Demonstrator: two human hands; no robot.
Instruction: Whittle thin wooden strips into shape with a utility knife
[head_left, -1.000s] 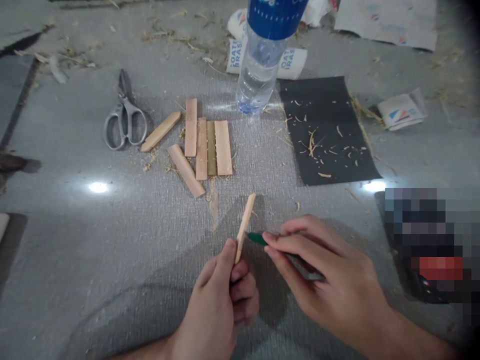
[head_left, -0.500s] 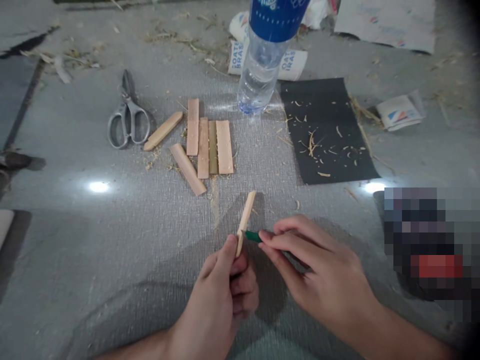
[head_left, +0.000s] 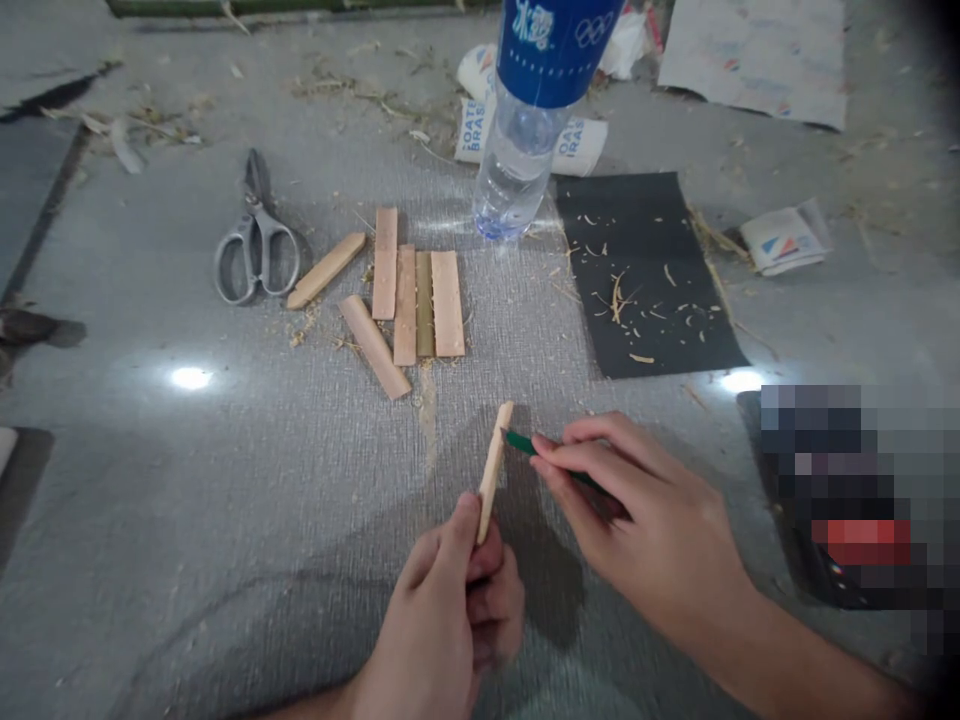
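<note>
we have the pale bamboo strip (head_left: pixel 496 470) in the middle of the scene, raised off the grey desk (head_left: pixel 300 500) and slanting with its free end pointing far. our left hand (head_left: pixel 442 590) has its grip clamped on the strip's near end, thumb laid along it and fingers curled below. our right hand (head_left: pixel 660 520) has its grip pinched around a green pencil (head_left: pixel 519 441), whose dark tip sits at the strip's right edge towards the far end; we cannot tell whether it actually touches.

we judge the step in hand to be marking the strip with that tip. the next move seems to us to call for a firm left grip, so the strip does not twist, and a light, controlled stroke from the right.

farther out, a slanted bamboo piece (head_left: pixel 375 345) lies beside a row of four strips (head_left: pixel 448 305). left of these are a pointed piece (head_left: pixel 327 270) and metal scissors (head_left: pixel 256 208). a water bottle (head_left: pixel 517 160) stands far, left of a black sheet (head_left: pixel 645 215) strewn with shavings.
</note>
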